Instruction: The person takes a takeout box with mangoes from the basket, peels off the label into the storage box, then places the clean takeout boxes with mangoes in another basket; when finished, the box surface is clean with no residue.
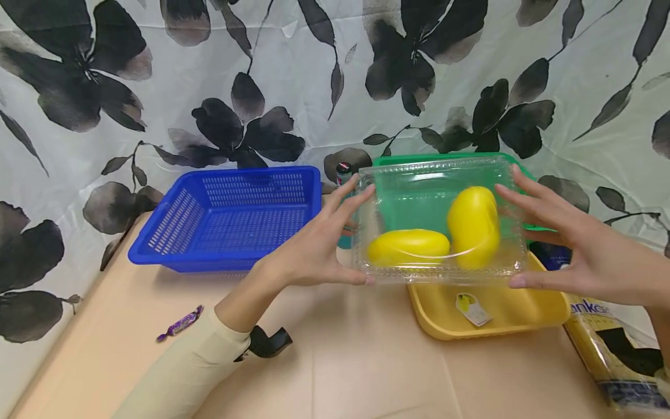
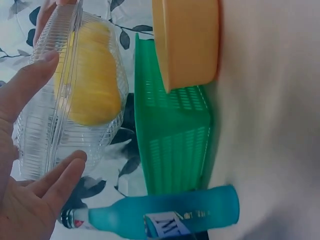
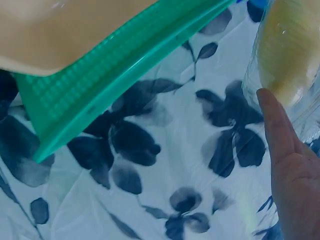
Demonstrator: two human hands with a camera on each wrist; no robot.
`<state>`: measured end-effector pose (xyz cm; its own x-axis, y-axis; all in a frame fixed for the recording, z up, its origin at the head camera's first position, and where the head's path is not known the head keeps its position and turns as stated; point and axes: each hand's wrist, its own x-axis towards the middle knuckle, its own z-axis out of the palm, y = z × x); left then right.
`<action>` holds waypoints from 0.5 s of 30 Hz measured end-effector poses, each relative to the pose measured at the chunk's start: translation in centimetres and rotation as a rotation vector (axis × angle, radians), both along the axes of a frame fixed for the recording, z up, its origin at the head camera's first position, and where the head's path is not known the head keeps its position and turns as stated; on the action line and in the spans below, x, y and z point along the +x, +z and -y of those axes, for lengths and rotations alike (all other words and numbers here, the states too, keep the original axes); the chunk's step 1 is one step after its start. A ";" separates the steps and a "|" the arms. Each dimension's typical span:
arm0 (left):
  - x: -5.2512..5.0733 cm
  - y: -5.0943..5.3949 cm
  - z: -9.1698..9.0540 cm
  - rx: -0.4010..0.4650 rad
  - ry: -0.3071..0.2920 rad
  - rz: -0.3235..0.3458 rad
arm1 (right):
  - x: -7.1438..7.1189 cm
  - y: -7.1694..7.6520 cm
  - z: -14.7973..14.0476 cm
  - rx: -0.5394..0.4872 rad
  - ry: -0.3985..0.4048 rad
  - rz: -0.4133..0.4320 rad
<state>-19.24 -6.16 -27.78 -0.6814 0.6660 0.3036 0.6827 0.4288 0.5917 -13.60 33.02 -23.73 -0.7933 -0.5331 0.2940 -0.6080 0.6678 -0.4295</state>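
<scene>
A clear plastic clamshell container (image 1: 439,274) is held up above the table between both hands, its lid shut. Inside are two yellow mangoes, one lying sideways (image 1: 408,247) and one more upright (image 1: 474,224). My left hand (image 1: 309,247) grips the container's left end, thumb at the near edge and fingers on the far side. At the right end, my right hand (image 1: 586,250) holds it the same way. In the left wrist view, the thumb and fingers of the left hand (image 2: 22,207) straddle the container's rim (image 2: 59,115).
A blue basket (image 1: 225,267) stands at left, near a purple-wrapped candy (image 1: 180,323). Behind the container is a green basket (image 1: 450,156); a yellow tray (image 1: 502,331) with a tag (image 1: 473,309) sits below. A yellow packet (image 1: 602,349) lies at right. A blue bottle (image 2: 175,210) stands beside the green basket.
</scene>
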 end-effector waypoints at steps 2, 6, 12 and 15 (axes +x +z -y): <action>-0.4 -0.2 -0.6 0.013 -0.013 0.017 | -0.2 -0.3 -0.6 0.001 -0.040 0.032; -1.2 -0.3 -1.8 -0.010 -0.001 0.001 | -0.8 -0.9 -1.4 0.008 -0.095 0.063; -2.5 -0.2 -3.3 -0.061 0.029 -0.028 | -1.9 -1.3 -2.4 -0.017 -0.112 0.074; -3.0 -0.4 -4.0 -0.057 0.020 -0.018 | -2.5 -1.5 -3.1 -0.040 -0.119 0.101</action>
